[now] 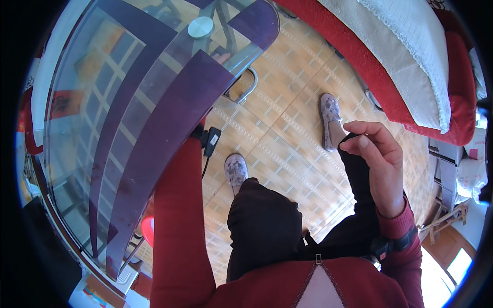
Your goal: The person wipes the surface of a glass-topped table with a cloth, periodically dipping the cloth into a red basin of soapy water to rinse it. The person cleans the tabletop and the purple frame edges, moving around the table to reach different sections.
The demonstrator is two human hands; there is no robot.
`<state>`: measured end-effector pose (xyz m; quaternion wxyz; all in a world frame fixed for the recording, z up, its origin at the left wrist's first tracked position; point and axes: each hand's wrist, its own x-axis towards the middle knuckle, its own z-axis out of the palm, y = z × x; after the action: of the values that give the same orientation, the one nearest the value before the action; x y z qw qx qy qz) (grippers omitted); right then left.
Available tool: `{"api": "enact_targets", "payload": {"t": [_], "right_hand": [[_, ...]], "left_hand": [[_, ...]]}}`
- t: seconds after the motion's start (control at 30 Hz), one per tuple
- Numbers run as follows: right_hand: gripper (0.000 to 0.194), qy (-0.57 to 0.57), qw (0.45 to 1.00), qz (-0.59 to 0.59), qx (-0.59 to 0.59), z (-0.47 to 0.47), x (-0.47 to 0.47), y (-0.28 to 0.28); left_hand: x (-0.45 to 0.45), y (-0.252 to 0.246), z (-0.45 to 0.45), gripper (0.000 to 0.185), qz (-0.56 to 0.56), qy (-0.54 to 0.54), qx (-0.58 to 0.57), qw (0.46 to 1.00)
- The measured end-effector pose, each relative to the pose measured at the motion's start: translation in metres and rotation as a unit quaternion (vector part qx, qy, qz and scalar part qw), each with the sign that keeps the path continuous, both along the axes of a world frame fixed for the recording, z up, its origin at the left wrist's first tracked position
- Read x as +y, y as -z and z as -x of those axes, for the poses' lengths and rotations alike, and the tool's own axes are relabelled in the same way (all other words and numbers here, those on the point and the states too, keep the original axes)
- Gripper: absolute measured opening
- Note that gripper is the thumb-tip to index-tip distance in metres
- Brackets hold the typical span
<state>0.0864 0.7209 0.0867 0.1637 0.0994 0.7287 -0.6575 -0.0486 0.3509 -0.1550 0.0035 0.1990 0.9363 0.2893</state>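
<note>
My left hand [222, 58] shows only as a few fingers through the clear part of a glass tabletop [177, 96] with purple bands. The red sleeve leading to it runs beneath the table's edge, with a black strap and box at the wrist. Whether those fingers hold anything is hidden. On the other side, my right hand [379, 165] is raised above my right knee, palm turned inward, fingers loosely curled and the thumb near them. A gap shows between its fingers, and nothing is visible in them. A curved metal tube [253, 82] juts out below the table edge.
A sofa or bed with a red cover and white lace-edged cloth [416, 65] stands at upper right. My feet in patterned shoes [236, 169] rest on the tiled floor [269, 142]. A red round object [148, 230] is beside my left sleeve. Plastic bags [472, 177] lie at far right.
</note>
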Motion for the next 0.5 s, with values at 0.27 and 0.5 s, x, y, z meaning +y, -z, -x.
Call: {"api": "enact_targets", "payload": {"t": [0.27, 0.5], "right_hand": [[0.024, 0.003, 1.0, 0.001, -0.002, 0.001, 0.0, 0.001], [0.025, 0.013, 1.0, 0.004, -0.002, 0.002, 0.0, 0.003]], "left_hand": [[0.001, -0.001, 0.001, 0.027, 0.002, -0.002, -0.006, 1.0], [0.003, 0.001, 0.021, 0.027, 0.0, 0.002, -0.008, 1.0]]}}
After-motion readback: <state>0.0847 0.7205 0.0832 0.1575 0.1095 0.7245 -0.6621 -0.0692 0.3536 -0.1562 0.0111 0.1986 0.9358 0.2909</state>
